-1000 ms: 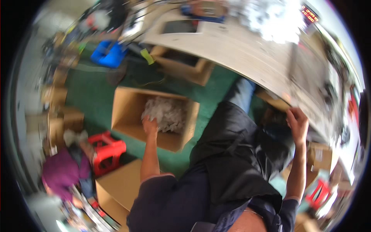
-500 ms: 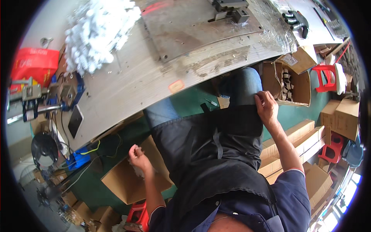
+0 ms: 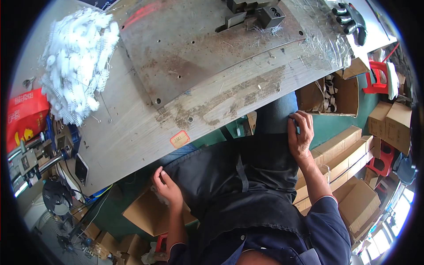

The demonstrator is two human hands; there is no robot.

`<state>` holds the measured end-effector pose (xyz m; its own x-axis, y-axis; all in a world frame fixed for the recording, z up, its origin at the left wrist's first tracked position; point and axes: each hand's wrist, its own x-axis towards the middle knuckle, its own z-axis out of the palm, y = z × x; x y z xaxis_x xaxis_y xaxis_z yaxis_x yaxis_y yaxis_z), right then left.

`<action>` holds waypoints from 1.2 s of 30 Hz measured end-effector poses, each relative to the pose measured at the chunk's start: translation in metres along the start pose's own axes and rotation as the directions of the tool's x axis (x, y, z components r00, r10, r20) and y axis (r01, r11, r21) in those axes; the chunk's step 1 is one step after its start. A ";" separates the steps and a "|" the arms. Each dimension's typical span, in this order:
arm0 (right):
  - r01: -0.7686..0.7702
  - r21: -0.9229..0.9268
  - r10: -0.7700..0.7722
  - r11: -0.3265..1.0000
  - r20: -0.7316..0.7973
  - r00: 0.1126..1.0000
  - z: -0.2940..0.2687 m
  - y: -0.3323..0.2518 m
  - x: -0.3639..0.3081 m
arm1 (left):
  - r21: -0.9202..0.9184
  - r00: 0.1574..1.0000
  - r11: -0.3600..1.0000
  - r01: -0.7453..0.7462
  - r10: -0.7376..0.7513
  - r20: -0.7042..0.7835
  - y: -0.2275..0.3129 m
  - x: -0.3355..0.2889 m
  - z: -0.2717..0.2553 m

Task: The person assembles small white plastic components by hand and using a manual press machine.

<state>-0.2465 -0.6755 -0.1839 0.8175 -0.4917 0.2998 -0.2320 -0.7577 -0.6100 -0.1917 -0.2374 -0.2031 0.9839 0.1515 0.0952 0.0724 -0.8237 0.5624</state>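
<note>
Beside the left edge of the black apron [image 3: 238,163] on my lap, my left hand [image 3: 167,185] hangs just off the table's front edge. Its fingers are loosely bent and apart, with nothing seen in them. My right hand [image 3: 301,132] rests by my right knee, at the apron's border. A gap shows between its thumb and fingers, with a bit of blue in it. On the table [image 3: 132,150] lies a heap of white, ribbed plastic pieces [image 3: 79,66]. A metal plate [image 3: 176,57] carries a dark steel fixture [image 3: 256,15] at its far side.
An open carton [image 3: 145,214] stands below my left hand, some clear plastic in it. Another carton [image 3: 349,95] holds dark and light pieces by my right knee. Long cartons [image 3: 338,150] lie right. A phone [image 3: 81,169], red bag [image 3: 26,115], fan [image 3: 56,196] and black glove [image 3: 352,22] surround the table.
The view has shifted, and the table edge now lies closer to my lap. My left hand has come nearer the apron and table edge. My right hand stays by the knee.
</note>
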 end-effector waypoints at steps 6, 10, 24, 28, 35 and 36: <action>-0.098 0.198 0.072 0.975 0.134 0.988 -0.005 0.015 -0.016 | -0.179 0.750 0.744 -0.644 0.660 0.043 0.113 0.043 -0.017; -0.589 0.226 0.532 0.776 0.266 0.804 0.029 0.090 -0.051 | -0.209 0.439 0.448 -0.869 0.894 0.091 0.186 0.072 -0.027; -0.667 -0.074 0.529 0.741 0.677 0.512 0.101 0.192 -0.239 | -0.050 -0.086 -0.074 -0.996 0.941 0.326 0.258 0.098 0.043; -0.665 -0.071 0.519 0.743 0.689 0.506 0.112 0.199 -0.262 | -0.067 -0.089 -0.071 -0.995 0.943 0.321 0.265 0.092 0.047; -0.410 0.211 0.317 0.888 0.365 0.875 0.165 0.213 -0.261 | -0.064 -0.062 -0.048 -0.997 0.970 0.234 0.270 0.087 0.044; -0.401 0.199 0.324 0.894 0.331 0.886 0.156 0.221 -0.264 | -0.085 -0.062 -0.044 -0.995 0.974 0.220 0.273 0.082 0.048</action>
<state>-0.4318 -0.6463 -0.5126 0.8238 -0.5394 -0.1746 -0.4307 -0.3952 -0.8114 -0.0837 -0.4761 -0.0812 0.0458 -0.9314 0.3611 -0.9964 -0.0682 -0.0497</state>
